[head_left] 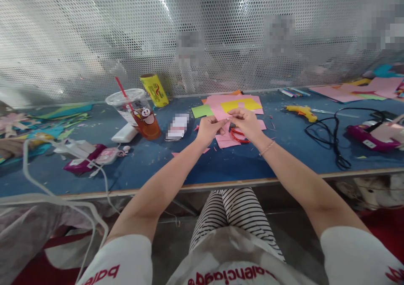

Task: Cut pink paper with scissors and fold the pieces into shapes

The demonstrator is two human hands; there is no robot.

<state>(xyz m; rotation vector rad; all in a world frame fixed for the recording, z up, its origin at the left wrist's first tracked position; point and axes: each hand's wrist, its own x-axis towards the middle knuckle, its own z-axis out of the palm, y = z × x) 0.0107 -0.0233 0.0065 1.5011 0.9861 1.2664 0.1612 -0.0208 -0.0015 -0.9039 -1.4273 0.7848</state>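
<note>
Above a stack of coloured paper, my left hand (pixel 208 129) and my right hand (pixel 244 121) meet with their fingertips in a pinch. Something small and pale shows between the fingers, too small to make out. Under and behind the hands lie pink paper sheets (pixel 214 104), a yellow sheet (pixel 244 105) and a light green sheet (pixel 201 110). Just below my right hand are red loop handles (pixel 239 137), which look like scissors; the blades are hidden.
A phone (pixel 177 127), a drink cup (pixel 145 121) and a yellow tube (pixel 154 90) stand or lie left. Purple power strips (pixel 86 161) with cables sit at both sides. A yellow glue gun (pixel 301 112) and markers (pixel 294 92) lie right. Perforated metal (pixel 221 36) backs the table.
</note>
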